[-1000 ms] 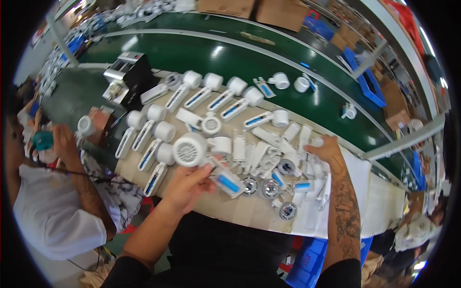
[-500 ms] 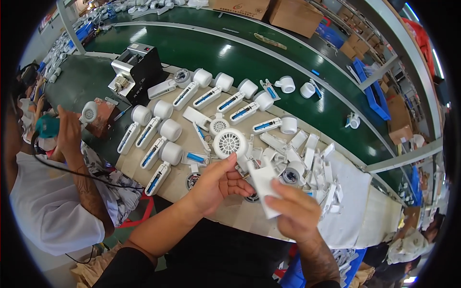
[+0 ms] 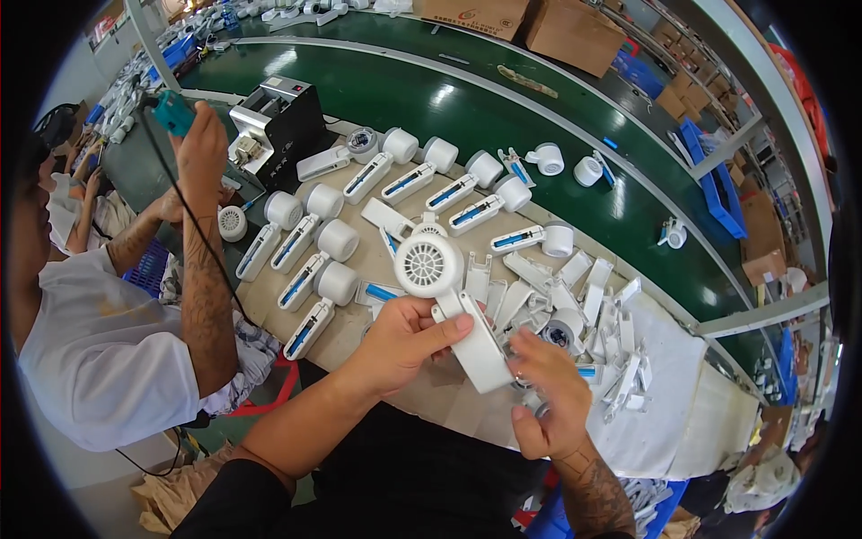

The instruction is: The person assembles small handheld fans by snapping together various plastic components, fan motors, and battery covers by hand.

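A white handheld fan [image 3: 482,355] with a round slotted grille is tilted over the bench, its handle sloping down to the right. My left hand [image 3: 404,346] is closed round the top of the handle, the thumb lying across its smooth face. Close beside the handle's lower end, my right hand [image 3: 552,400] has its fingers spread and holds nothing. Behind the fan are a loose white handle part [image 3: 388,217] and, to the right, a heap of white plastic shells [image 3: 597,305]. Several fan bodies with handles showing blue inside, such as this fan body [image 3: 310,286], lie to the left.
A black machine [image 3: 285,121] stands at the far left of the bench, before a green conveyor [image 3: 395,85]. Cardboard boxes [image 3: 575,34] sit beyond it. At left, a co-worker's hand [image 3: 205,144] grips a teal corded tool [image 3: 172,115]. A blue bin [image 3: 660,499] is below right.
The white handle piece from my right hand now sits against the fan's handle. My right hand has let go and opened; my left thumb has moved onto the handle. The co-worker's tool has risen.
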Tool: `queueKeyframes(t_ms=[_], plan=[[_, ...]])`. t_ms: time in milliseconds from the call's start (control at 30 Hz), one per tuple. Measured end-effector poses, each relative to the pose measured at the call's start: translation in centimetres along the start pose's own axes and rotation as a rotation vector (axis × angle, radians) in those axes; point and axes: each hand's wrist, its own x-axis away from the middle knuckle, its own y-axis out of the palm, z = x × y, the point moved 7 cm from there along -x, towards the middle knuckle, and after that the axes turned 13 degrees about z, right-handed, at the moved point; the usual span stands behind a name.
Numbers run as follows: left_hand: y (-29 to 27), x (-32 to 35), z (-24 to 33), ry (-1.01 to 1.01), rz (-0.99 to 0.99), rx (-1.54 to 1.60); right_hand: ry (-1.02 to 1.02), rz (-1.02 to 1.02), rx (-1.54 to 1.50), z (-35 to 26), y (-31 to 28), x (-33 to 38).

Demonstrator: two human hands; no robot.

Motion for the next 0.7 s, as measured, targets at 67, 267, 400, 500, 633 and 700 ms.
queueKeyframes(t_ms=[67,267,400,500,633,700], plan=[[0.3,0.3,1.1,0.082,0.031,0.062,0.481,0.287,-0.223,2.7,-0.6,0.8],[-0.6,1.2,-1.8,0.277,0.075,-0.172,0.876,0.193,-0.513,5.4,7.9,7.5],[-4.6,1.6,7.5,0.632,0.251,-0.82,0.596,-0.01,-0.124,2.6,4.8,6.3],[-11.4,-2.1,16.3,0.734,0.612,-1.23,0.518,-0.022,-0.052,2.5,2.3,7.7],[-16.4,-8.5,21.9,0.666,0.813,-1.523,0.642,0.066,-0.007,4.5,1.3,10.9],[-17.8,-11.5,22.0,0.67,0.813,-1.587,0.523,0.011,0.136,3.9,1.1,11.3]])
